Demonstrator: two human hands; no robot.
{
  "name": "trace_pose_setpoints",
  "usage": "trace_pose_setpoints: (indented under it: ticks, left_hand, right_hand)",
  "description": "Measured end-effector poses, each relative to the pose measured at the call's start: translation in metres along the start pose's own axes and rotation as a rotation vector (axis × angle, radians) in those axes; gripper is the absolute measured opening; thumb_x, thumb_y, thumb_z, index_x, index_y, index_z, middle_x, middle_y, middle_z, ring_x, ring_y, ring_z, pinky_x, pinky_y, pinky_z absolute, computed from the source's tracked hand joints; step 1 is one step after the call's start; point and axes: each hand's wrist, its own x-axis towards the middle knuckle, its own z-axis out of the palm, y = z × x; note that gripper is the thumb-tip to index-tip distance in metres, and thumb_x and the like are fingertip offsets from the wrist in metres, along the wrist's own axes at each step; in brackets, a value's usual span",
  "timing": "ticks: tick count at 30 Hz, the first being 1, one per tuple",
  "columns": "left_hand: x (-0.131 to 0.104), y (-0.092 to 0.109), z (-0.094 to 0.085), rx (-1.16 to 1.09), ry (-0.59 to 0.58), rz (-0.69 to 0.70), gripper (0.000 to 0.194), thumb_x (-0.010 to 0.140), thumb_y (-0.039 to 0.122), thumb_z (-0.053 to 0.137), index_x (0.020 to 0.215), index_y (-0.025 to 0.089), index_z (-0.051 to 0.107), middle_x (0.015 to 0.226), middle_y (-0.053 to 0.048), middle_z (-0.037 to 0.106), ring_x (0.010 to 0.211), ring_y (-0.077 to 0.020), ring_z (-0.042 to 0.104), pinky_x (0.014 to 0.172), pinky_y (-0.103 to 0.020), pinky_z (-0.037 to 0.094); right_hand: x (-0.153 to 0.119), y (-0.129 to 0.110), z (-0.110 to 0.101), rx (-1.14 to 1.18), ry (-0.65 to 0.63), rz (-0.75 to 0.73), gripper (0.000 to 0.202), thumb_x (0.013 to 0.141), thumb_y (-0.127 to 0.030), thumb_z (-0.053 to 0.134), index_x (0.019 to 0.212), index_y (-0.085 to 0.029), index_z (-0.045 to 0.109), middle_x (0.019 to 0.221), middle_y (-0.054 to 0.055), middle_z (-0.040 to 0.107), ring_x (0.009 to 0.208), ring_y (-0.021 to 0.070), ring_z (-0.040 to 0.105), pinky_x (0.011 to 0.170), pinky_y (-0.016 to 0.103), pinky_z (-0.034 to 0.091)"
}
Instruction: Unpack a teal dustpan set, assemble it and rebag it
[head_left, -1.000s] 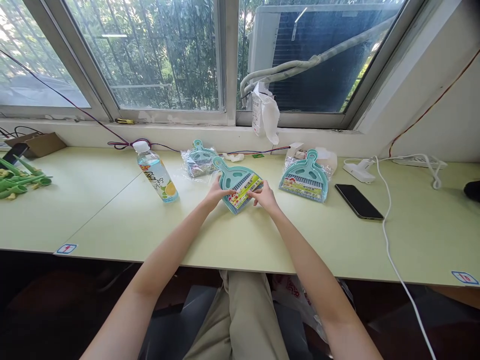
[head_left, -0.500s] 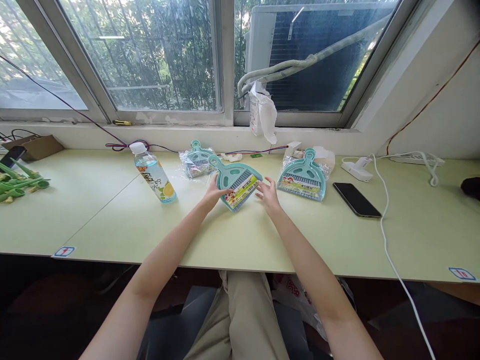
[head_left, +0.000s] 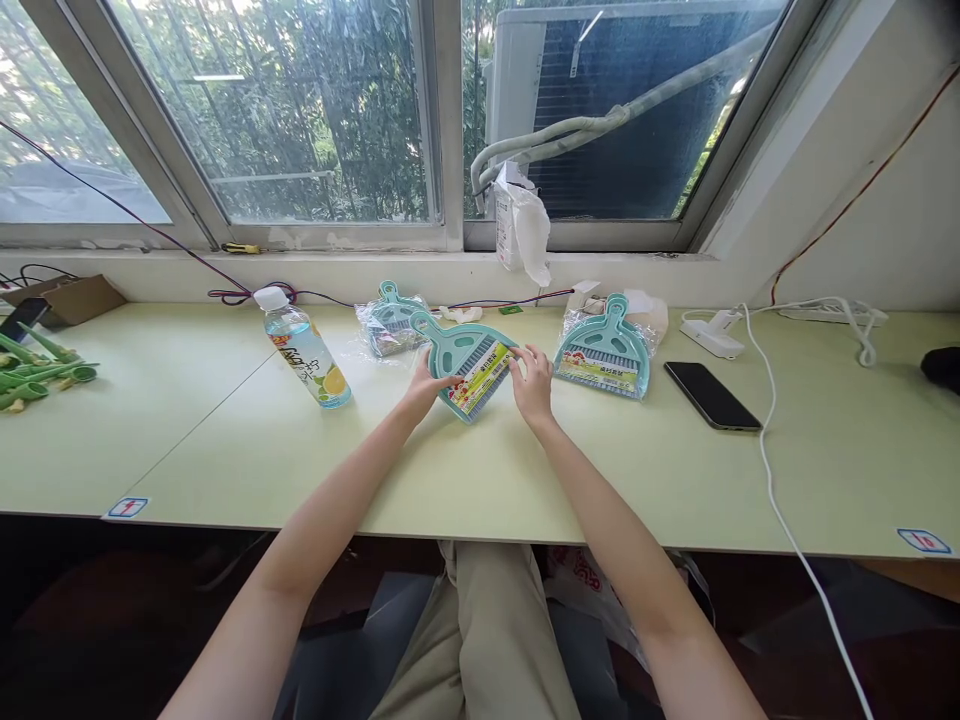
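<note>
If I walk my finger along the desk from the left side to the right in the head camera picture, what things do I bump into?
Green clips → drink bottle → wrapped dustpan set → dustpan held by both hands → second wrapped dustpan set → black phone → white cable.

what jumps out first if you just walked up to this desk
The teal dustpan set at mid-desk, gripped by the left hand and right hand. A wrapped dustpan set lies just right of it, a lemon drink bottle to the left.
</note>
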Motion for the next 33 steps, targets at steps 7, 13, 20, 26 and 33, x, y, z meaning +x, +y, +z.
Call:
trace_pose_setpoints:
  ticks: [7,13,20,26,33]
  left_hand:
    - [-0.002,0.002,0.0,-0.012,-0.029,-0.019,0.087,0.051,0.021,0.084,0.128,0.023,0.043,0.11,-0.006,0.063,0.101,-0.026,0.062,0.09,-0.042,0.051]
    - [-0.003,0.003,0.004,-0.012,-0.055,-0.053,0.082,0.048,0.02,0.085,0.12,0.022,0.047,0.109,-0.006,0.064,0.105,-0.0288,0.061,0.093,-0.046,0.049]
    - [-0.001,-0.001,0.002,-0.01,-0.053,-0.057,0.081,0.047,0.019,0.084,0.12,0.022,0.047,0.106,-0.006,0.064,0.107,-0.0295,0.059,0.094,-0.047,0.049]
    - [-0.003,0.001,0.003,-0.007,-0.061,-0.071,0.077,0.049,0.019,0.083,0.118,0.022,0.048,0.104,-0.005,0.065,0.105,-0.0289,0.061,0.095,-0.048,0.048]
    - [-0.004,0.003,0.006,-0.012,-0.045,-0.05,0.076,0.049,0.021,0.084,0.117,0.021,0.049,0.105,-0.006,0.064,0.103,-0.0289,0.062,0.095,-0.048,0.048]
  right_hand:
    - [0.0,-0.007,-0.012,-0.099,0.076,-0.12,0.037,0.095,-0.038,0.033,0.115,-0.024,0.061,0.129,0.009,0.05,0.121,0.0237,0.04,0.102,0.04,0.033]
    - [0.002,-0.003,-0.009,-0.13,0.013,-0.099,0.037,0.094,-0.041,0.036,0.113,-0.025,0.064,0.133,0.009,0.047,0.126,0.0263,0.035,0.102,0.044,0.035]
    - [0.004,0.002,-0.006,-0.113,-0.004,-0.074,0.04,0.094,-0.045,0.035,0.108,-0.023,0.066,0.127,0.01,0.051,0.122,0.0263,0.038,0.1,0.042,0.035]
    - [0.006,0.003,-0.007,-0.067,-0.022,-0.027,0.039,0.094,-0.045,0.036,0.104,-0.022,0.066,0.123,0.01,0.053,0.12,0.0265,0.039,0.099,0.042,0.035]
    - [0.0,-0.004,-0.005,0.124,0.007,0.02,0.035,0.087,-0.038,0.052,0.118,-0.023,0.052,0.131,0.01,0.048,0.125,0.0234,0.04,0.104,0.041,0.034]
